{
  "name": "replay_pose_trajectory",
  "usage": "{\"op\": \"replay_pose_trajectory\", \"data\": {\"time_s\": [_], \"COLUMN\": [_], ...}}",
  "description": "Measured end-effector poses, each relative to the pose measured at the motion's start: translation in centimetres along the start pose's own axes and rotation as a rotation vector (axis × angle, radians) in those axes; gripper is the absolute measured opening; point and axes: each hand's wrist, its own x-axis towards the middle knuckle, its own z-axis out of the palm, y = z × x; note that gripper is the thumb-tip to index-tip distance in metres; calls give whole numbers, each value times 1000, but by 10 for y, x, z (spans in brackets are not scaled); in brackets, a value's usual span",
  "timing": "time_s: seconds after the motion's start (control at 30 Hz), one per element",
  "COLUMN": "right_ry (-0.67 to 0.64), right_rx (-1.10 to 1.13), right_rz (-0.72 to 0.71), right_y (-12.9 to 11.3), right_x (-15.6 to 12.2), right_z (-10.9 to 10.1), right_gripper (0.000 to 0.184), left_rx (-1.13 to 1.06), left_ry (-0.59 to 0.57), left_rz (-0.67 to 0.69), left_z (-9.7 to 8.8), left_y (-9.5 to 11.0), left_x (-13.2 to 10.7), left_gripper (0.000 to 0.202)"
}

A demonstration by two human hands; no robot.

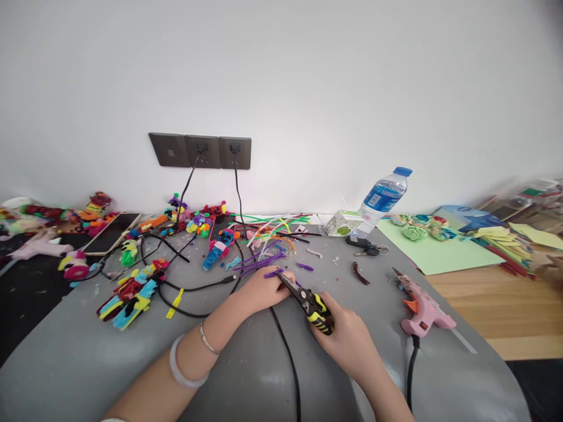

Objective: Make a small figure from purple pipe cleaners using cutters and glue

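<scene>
My right hand (345, 328) is wrapped round the black and yellow handles of a pair of pliers (305, 298). The long jaws point up and left and meet a purple pipe cleaner (273, 273) at my left hand (266, 288). The left fingers are closed on that pipe cleaner, though the fingertips are partly hidden. Just beyond, more purple pipe cleaners (264, 259) lie in a loose bunch, and a short coiled purple piece (305, 266) rests to the right.
A pink glue gun (423, 310) lies at the right with its black cable. A tilted water bottle (382, 199), a small carton (343, 223) and keys (372, 249) stand near the wall. Colourful pipe-cleaner figures (136, 290), a phone (112, 233) and cables (284, 334) spread across the left and middle.
</scene>
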Motion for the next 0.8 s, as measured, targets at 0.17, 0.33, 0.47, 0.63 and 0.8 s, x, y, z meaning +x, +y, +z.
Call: {"op": "replay_pose_trajectory", "data": {"time_s": [0.17, 0.33, 0.47, 0.63, 0.8], "right_ry": [13, 32, 56, 140, 164], "right_rx": [-4, 15, 67, 270, 338], "right_rz": [-9, -6, -7, 10, 4], "right_y": [0, 1, 1, 4, 6], "right_x": [0, 1, 1, -1, -2], "right_z": [0, 1, 1, -2, -2], "right_gripper": [17, 18, 14, 8, 8], "left_rx": [-18, -24, -20, -37, -54], "left_ry": [-9, 4, -11, -24, -10], "left_rz": [-12, 5, -13, -61, -48], "left_z": [0, -1, -4, -6, -6], "left_y": [0, 0, 4, 7, 7], "left_x": [0, 1, 2, 3, 4], "left_gripper": [15, 13, 14, 15, 14]}}
